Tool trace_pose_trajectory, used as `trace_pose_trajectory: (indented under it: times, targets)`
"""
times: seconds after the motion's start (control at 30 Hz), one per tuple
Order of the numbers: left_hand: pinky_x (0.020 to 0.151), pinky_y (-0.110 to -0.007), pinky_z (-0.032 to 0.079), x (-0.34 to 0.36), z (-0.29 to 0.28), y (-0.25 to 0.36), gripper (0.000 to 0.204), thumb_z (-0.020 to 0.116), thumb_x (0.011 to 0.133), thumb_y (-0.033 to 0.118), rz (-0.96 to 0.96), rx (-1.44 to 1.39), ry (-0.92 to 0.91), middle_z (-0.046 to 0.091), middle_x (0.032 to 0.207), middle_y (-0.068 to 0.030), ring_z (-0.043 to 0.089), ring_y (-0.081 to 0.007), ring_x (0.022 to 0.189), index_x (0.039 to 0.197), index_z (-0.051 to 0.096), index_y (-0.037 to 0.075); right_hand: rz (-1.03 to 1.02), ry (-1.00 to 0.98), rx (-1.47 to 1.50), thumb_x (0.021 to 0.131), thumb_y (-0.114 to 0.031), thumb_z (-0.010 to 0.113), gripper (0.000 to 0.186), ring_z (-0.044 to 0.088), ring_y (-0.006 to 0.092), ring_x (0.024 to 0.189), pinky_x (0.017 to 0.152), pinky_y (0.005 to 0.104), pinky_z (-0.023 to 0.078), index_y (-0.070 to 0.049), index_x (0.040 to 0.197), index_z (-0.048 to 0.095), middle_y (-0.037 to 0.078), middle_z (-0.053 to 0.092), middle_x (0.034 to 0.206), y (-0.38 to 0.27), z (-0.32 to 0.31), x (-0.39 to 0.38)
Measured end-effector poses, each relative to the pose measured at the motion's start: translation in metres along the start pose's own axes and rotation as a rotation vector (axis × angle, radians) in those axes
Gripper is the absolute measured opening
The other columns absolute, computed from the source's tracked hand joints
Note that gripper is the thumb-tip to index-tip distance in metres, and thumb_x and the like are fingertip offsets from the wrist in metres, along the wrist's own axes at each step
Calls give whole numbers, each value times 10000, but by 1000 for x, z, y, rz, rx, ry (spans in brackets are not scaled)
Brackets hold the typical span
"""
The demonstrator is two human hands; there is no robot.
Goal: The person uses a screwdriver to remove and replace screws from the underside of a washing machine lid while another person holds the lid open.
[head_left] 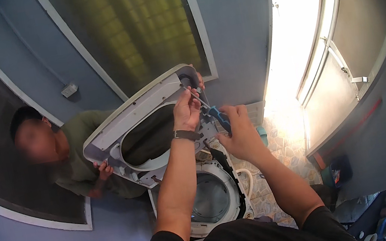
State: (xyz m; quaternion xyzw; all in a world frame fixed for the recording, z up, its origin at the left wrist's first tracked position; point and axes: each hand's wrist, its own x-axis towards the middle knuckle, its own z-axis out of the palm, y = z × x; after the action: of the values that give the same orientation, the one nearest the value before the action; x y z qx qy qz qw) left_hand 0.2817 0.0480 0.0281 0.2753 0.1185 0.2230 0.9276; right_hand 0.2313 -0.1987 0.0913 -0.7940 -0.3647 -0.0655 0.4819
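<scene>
Screwdriver [219, 117] held at washer cover [141, 102]

It is gripped in the right hand [241, 131] and pinched by the left hand [187, 112] near the cover's right end. Below the cover, the tub [211, 199] is exposed; rightward, patterned floor tiles [287, 142] are sunlit; beyond, a window [131, 33] is set.

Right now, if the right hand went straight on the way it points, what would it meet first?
Its screwdriver would probably meet the raised cover near the upper-right corner; depth around the left hand is unclear.
</scene>
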Motion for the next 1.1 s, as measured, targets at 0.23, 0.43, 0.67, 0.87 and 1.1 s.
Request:
trace_pose_trajectory:
  times: [0.23,0.43,0.67,0.87,1.1]
  targets:
    - [643,-193,542,0,-2,-2,154,774,977,182,-29,-19,0,692,928,-11,647,-97,802,1069,721,70,32,-83,-137,924,-93,692,455,677,416,977,792,496,561,-64,1350,536,199,533,1226,-3,5,4]
    - [677,-205,542,4,2,6,170,712,1028,230,-115,91,-26,668,941,-7,633,-99,856,1112,691,83,-81,81,-53,993,-129,625,367,703,395,884,765,465,559,-67,1348,557,189,664,985,-2,6,-5]
    - [612,-160,543,-15,9,4,137,753,995,194,-91,-5,-29,693,951,-30,672,-93,827,1039,700,75,140,-44,87,927,-83,695,486,681,427,949,789,493,566,-60,1380,522,203,565,1174,-1,6,-2]
    - [660,-200,584,2,-3,10,149,701,1034,206,-94,80,-119,699,945,-40,671,-98,795,1029,700,57,-245,167,-76,972,-145,656,406,687,407,918,769,482,570,-68,1360,565,184,587,1149,-1,11,-7]
    - [674,-402,529,-44,34,39,314,841,887,268,757,1579,178,693,881,-48,683,-249,833,1041,687,43,-60,108,-89,988,-163,641,417,686,422,962,788,500,563,-70,1380,530,185,604,1176,12,17,-3]
